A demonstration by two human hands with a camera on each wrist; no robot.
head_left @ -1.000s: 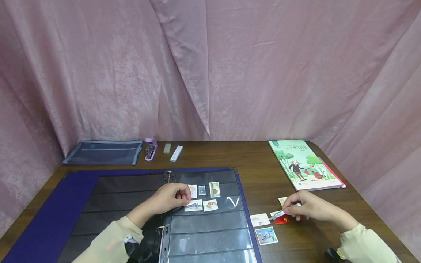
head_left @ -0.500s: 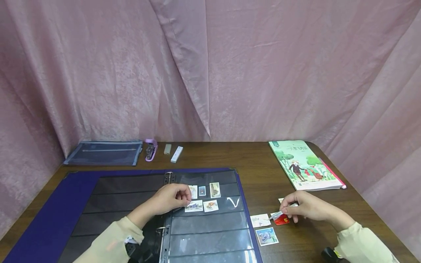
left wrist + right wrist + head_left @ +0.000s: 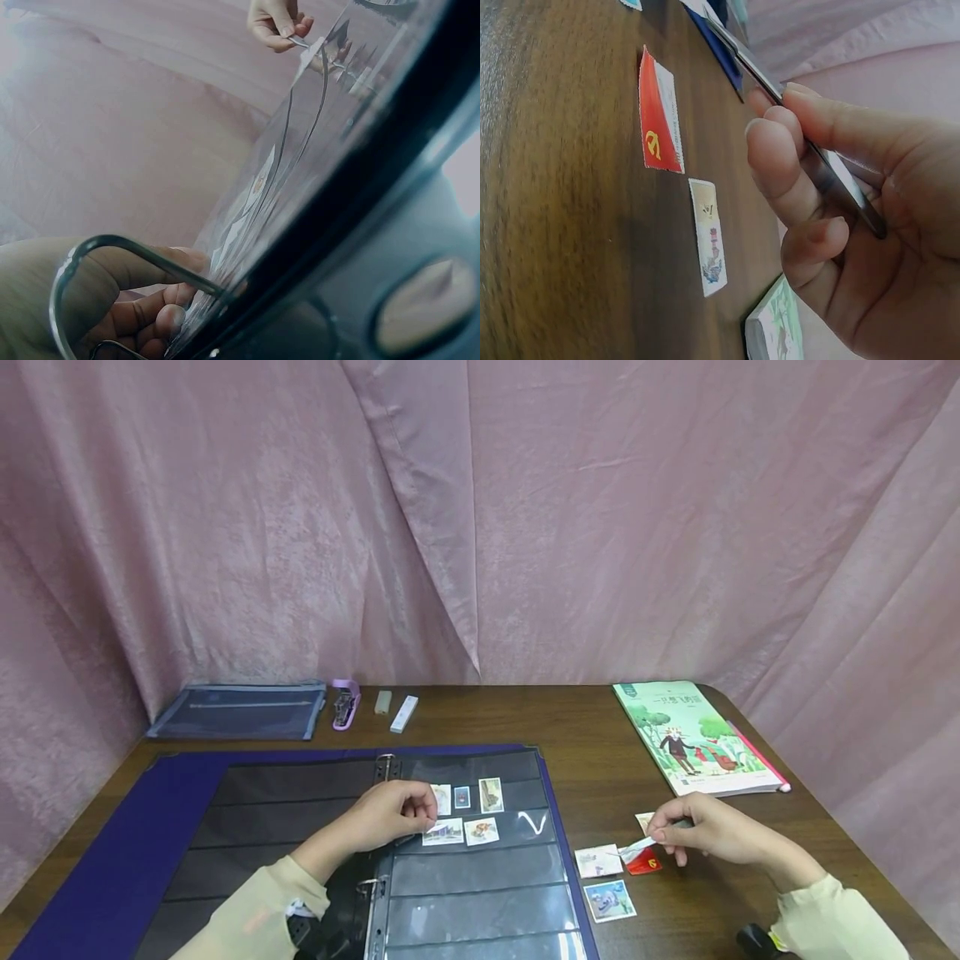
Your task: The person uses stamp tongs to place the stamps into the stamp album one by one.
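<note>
My right hand (image 3: 693, 831) holds metal tweezers (image 3: 759, 73) between thumb and fingers, tips pointing left. A pale stamp (image 3: 598, 861) lies at the tweezer tips, right of the album; whether it is gripped or lifted is unclear. Beside it are a red stamp (image 3: 645, 861), a blue-toned stamp (image 3: 610, 902) and a yellowish stamp (image 3: 708, 236). My left hand (image 3: 390, 817) rests by the rings of the open stamp album (image 3: 480, 868), loosely bent fingers touching the right page. Several stamps sit in its upper pockets, among them a flower stamp (image 3: 482, 832); the hand partly covers those nearest it.
Along the back of the table lie a blue mesh pouch (image 3: 240, 712), a purple stapler (image 3: 345, 704), a small grey-green block (image 3: 382, 702) and a white bar (image 3: 403, 714). A green book (image 3: 693, 739) lies at the right. Pink curtains (image 3: 480, 518) hang behind.
The pale stamp at the tweezer tips has shifted slightly to the right and turned a little. My right hand has barely moved with the tweezers; my left hand stays in place.
</note>
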